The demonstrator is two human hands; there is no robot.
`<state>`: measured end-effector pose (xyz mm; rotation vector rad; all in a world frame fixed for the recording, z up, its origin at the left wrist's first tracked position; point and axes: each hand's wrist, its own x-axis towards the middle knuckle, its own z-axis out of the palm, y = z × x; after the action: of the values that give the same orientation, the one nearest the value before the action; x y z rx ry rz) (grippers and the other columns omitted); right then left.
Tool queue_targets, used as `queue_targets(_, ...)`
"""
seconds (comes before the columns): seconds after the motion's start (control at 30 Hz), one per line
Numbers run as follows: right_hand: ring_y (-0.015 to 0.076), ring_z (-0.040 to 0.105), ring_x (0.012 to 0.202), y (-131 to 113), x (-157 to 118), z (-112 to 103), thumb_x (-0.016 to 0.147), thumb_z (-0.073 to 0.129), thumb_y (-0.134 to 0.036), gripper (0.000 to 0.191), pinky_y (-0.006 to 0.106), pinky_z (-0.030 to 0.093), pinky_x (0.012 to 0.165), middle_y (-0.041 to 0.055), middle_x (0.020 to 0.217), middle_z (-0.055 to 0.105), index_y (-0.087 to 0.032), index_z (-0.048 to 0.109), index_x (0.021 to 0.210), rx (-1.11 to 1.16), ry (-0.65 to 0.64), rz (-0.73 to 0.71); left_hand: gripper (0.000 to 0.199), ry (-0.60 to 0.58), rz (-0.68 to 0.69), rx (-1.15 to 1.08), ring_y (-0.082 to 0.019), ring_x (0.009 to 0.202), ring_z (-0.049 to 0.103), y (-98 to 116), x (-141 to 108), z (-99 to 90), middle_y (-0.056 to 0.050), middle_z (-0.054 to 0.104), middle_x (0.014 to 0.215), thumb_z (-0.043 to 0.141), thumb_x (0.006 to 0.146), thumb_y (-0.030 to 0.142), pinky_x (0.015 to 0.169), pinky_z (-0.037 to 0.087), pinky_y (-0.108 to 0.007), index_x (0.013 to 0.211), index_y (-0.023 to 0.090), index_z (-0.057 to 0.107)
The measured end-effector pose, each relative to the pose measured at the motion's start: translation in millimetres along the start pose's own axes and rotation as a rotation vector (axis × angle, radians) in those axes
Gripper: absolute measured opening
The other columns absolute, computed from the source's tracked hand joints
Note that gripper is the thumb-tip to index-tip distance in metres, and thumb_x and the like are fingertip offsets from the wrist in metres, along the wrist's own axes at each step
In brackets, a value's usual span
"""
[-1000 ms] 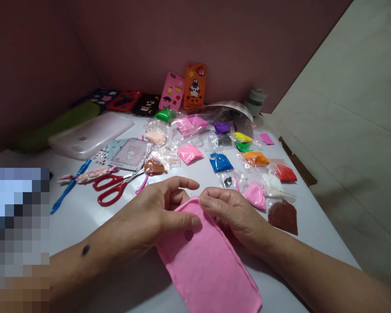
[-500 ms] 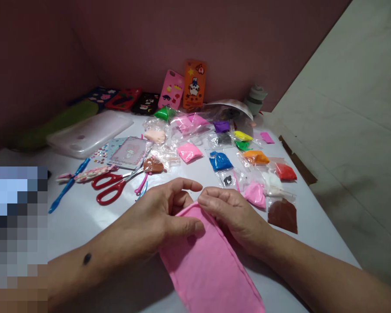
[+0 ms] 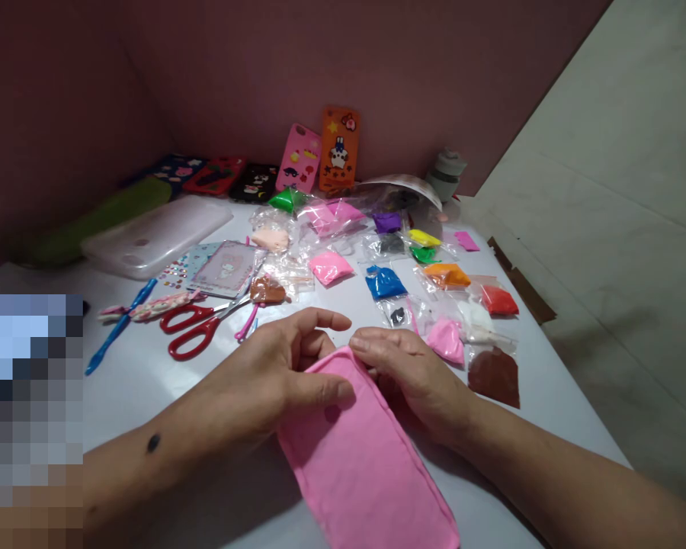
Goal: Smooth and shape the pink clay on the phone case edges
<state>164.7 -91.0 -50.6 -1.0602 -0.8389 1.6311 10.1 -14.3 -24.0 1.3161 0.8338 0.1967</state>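
- Left hand (image 3: 297, 374): its thumb presses on top of the pink piece (image 3: 371, 465), with fingers curled behind the far end — a pinch. The pointing finger pokes out past it.
- Right hand (image 3: 417, 374): its thumb and finger seem to nip the far right corner of the piece. Some fingertips are hidden, so I cannot tell what they touch.
- Pink piece: it is at the near edge of the white surface (image 3: 560, 404) and runs out of view.
- My guess is that it is light, soft and not very slippery. Its thin rim could dent, so the long sides are best held gently — flat fingers, no nails.
- Toward the surface's right edge, a brown bag (image 3: 495, 377) shows no label I can read.
- Left of the hands, a card (image 3: 225, 267) has tiny marks, too small to read.
- By the far edge, an orange case (image 3: 340, 149) has pictures; no brand can be read.
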Motion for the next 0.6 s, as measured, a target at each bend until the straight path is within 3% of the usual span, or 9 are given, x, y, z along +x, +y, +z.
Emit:
queue_targets(0.13, 0.0090, 0.031, 0.055, -1.9, -0.4, -0.5, 0.083, 0.062, -0.039, 0.037, 0.023, 0.025, 0.052, -0.0041, 0.061, 0.036, -0.017, 0.041, 0.062, -0.076, 0.024, 0.022, 0.062, 0.036, 0.007, -0.047, -0.013, 0.062, 0.059, 3.2, 0.1, -4.1, 0.004, 0.061, 0.070, 0.076, 0.063, 0.021, 0.058, 0.046, -0.023, 0.118, 0.020, 0.048)
queue_targets(0.3, 0.0082, 0.033, 0.055, -4.2, -1.9, 0.9, 0.084, 0.062, -0.035, 0.032, 0.022, 0.026, 0.051, -0.0039, 0.062, 0.039, -0.016, 0.045, 0.065, -0.042, 0.026, 0.029, 0.054, 0.140, 0.036, 0.020, -0.011, 0.063, 0.057, 4.9, -2.4, -7.2, 0.005, 0.058, 0.076, 0.075, 0.065, 0.020, 0.052, 0.042, -0.019, 0.115, 0.028, 0.054)
queue_targets(0.47, 0.0076, 0.035, 0.052, -5.1, -2.2, 1.9, 0.083, 0.063, -0.033, 0.029, 0.020, 0.027, 0.050, -0.0043, 0.060, 0.042, -0.016, 0.047, 0.065, 0.032, 0.022, 0.066, 0.048, 0.066, 0.083, 0.069, -0.012, 0.065, 0.056, 2.5, -3.2, -9.2, 0.005, 0.060, 0.074, 0.073, 0.071, 0.028, 0.055, 0.042, -0.019, 0.116, 0.032, 0.056)
queue_targets(0.6, 0.0083, 0.037, 0.055, -4.6, -1.8, 2.2, 0.082, 0.064, -0.033, 0.028, 0.021, 0.027, 0.053, -0.0036, 0.062, 0.042, -0.016, 0.048, 0.067, 0.039, 0.008, 0.065, 0.039, 0.103, 0.119, 0.175, -0.013, 0.068, 0.056, 0.8, -2.9, -12.0, 0.003, 0.062, 0.072, 0.068, 0.077, 0.042, 0.057, 0.041, -0.020, 0.113, 0.031, 0.060)
